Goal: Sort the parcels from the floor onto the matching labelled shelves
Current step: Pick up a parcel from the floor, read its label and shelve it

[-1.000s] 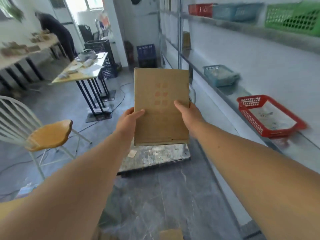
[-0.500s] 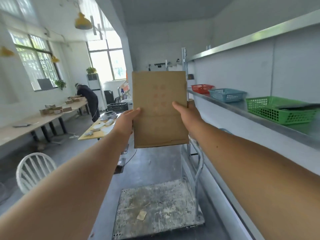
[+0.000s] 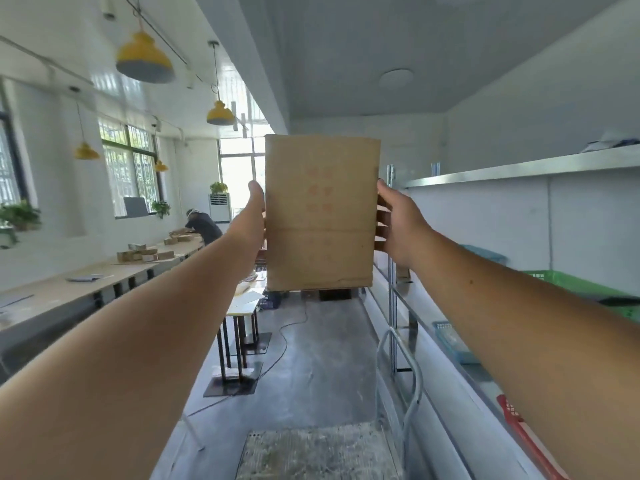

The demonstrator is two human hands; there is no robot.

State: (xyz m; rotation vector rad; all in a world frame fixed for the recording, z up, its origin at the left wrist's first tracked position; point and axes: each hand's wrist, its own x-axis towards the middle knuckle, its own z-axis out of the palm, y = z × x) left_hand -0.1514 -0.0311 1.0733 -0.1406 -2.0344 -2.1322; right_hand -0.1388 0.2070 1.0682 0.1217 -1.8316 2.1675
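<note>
Two bare hands hold one flat brown cardboard parcel upright at arm's length, high above the grey concrete floor and just left of the steel shelving along the right wall. The left hand presses its edge with the thumb forward; the right hand wraps the opposite edge, its fingers curled behind the board, so both are clamped on the parcel.

The step in hand looks like reading the faded red printed marks on its face and picking the matching shelf. To do that well, keep the face square to the eyes and steady, grip by the edges so no mark is covered, and only then swing right toward the shelving. Which shelf label matches cannot be read here.

The cardboard is matte and slightly scuffed, with a horizontal crease across the lower half and soft corners; it should be light and stiff, but may bend if squeezed. The upper metal shelf is smooth and shiny. Below it sit a green plastic lattice basket and a red plastic basket, rigid and open-meshed.
</note>
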